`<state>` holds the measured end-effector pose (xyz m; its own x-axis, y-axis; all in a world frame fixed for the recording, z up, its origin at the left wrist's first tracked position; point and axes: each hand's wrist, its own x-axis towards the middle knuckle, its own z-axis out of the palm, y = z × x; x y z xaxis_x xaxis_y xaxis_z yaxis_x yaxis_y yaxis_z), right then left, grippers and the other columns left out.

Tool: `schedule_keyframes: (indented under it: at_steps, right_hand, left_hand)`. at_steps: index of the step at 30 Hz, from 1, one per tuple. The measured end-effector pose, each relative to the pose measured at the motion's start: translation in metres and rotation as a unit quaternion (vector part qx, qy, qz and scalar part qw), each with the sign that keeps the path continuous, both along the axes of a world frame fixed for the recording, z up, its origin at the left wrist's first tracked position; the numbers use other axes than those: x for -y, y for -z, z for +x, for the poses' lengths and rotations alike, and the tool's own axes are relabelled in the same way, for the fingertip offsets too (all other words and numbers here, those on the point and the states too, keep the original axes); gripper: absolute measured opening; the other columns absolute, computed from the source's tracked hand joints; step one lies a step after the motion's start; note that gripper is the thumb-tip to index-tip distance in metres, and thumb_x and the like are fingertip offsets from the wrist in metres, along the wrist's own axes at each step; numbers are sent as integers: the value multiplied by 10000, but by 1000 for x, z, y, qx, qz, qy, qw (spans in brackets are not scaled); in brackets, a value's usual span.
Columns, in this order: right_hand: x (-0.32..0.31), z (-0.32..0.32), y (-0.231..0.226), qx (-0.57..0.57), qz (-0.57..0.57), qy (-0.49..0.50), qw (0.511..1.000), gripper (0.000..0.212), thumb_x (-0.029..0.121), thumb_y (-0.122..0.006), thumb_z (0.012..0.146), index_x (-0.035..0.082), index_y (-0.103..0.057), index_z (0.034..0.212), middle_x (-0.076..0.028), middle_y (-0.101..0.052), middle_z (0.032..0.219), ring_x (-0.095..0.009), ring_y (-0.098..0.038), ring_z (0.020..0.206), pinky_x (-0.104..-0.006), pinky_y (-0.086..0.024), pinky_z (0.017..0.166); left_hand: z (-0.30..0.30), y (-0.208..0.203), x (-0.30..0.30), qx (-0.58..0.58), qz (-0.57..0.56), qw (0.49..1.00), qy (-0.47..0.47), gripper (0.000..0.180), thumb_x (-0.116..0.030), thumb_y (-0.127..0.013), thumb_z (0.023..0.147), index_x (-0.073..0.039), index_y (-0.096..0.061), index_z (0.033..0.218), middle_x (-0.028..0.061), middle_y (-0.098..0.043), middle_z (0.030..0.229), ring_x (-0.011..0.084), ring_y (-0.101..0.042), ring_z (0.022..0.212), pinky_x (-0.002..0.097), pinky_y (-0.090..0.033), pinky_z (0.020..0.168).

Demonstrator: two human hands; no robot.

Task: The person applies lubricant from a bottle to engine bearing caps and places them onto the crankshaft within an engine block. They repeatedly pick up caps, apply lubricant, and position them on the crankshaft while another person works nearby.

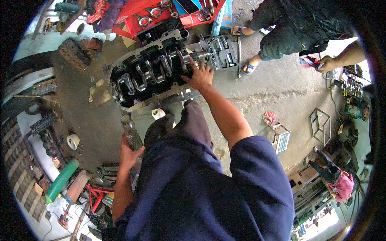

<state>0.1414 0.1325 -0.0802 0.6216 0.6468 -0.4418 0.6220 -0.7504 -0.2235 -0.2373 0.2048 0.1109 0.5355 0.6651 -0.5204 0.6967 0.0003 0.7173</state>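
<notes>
In front of me lies an engine block [120, 66] with its open side up. A shiny crankshaft [150, 76] runs along inside it. My right hand [200, 76] reaches to the block's right end, fingers spread, touching or just over the crankshaft's end there; the exact contact is hard to see. Low beside my left knee, my left hand [130, 154] is closed around a clear bottle [129, 127], held roughly upright. What is in the bottle cannot be made out. A socket set in a grey case [225, 52] sits against the block's right end.
Behind the block, a red tray [130, 12] carries connecting rods [155, 12]. A person in dark clothes [281, 40] stands at the far right, a cloth [309, 62] in one hand. Farther right are a small crate [282, 140] and a metal frame [321, 126]. Engine parts line the left wall.
</notes>
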Motion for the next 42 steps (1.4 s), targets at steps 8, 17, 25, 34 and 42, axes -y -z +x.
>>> schedule_keyframes:
  at_steps: [8,17,25,34,42]
  right_hand:
    - [-11,8,-13,-37,-71,-43,996,951,706,-637,808,428,-146,1574,-122,-385,1537,-393,-360,1399,-610,-309,1091]
    - [-11,4,-12,-43,-10,-40,998,950,739,-658,757,400,-262,1551,-113,-424,1482,-354,-403,1340,-597,-327,1054]
    - [-27,9,-23,-81,-48,28,995,1031,716,-710,722,392,-219,1569,-197,-362,1529,-434,-375,1379,-606,-339,1080]
    - [-20,-124,-102,-333,294,-11,896,425,320,-639,964,87,-607,1318,-119,-662,1194,-265,-615,1106,-409,-488,963]
    - [-36,-265,-92,-483,393,250,741,345,187,-626,986,15,-614,1285,-93,-692,1171,-149,-633,1025,-297,-495,908]
  left_hand:
    - [19,-11,-11,-86,-11,996,33,914,-86,-842,698,-15,-353,1467,156,-527,1359,285,-521,1258,398,-396,1079]
    - [-2,-9,1,-104,-73,990,-57,968,-52,-847,702,-28,-301,1501,151,-496,1413,295,-502,1294,400,-392,1098]
    - [-23,2,2,-58,-107,990,-73,988,-43,-845,707,-31,-277,1515,150,-474,1439,275,-479,1318,380,-378,1106]
    - [-7,-1,-26,-73,3,996,55,877,-136,-808,659,-75,-430,1448,210,-591,1321,346,-572,1245,408,-449,1050]
    - [-47,20,-84,-116,-21,973,196,943,-215,-828,649,-46,-390,1467,235,-556,1369,368,-548,1269,416,-447,1067]
